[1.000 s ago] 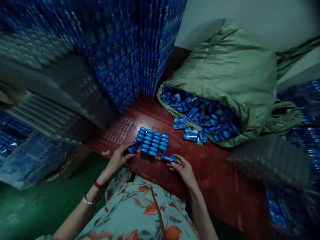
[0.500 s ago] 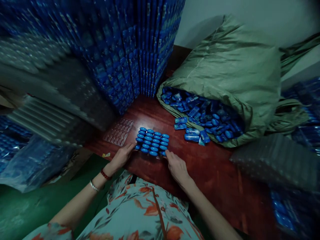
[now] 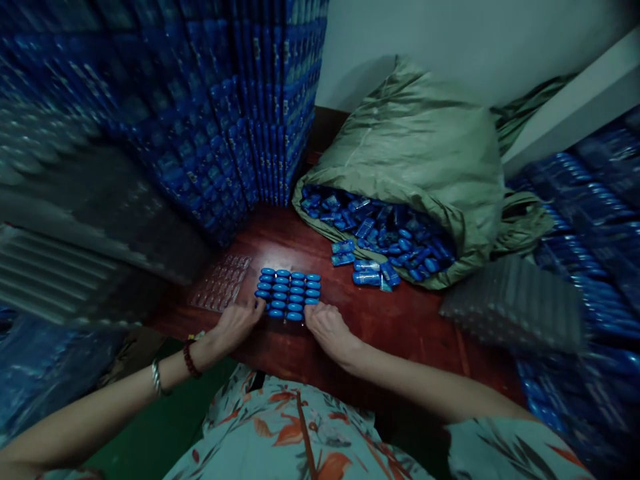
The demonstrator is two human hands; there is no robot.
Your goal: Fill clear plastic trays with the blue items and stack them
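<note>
press evenly at both near corners of the blue pieces (image 3: 295, 299) (left hand (image 3: 238, 325), right hand (image 3: 330, 330) curled, can't tell if pinching).

Blue stacks (image 3: 270, 100), tops beyond view

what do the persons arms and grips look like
The left grip and right grip wear no gloves. The left arm has a dark red beaded bracelet and a twisted silver bangle; the right arm shows no bracelet. The right sleeve is pale blue-green, printed with dark leaves and orange.
</note>
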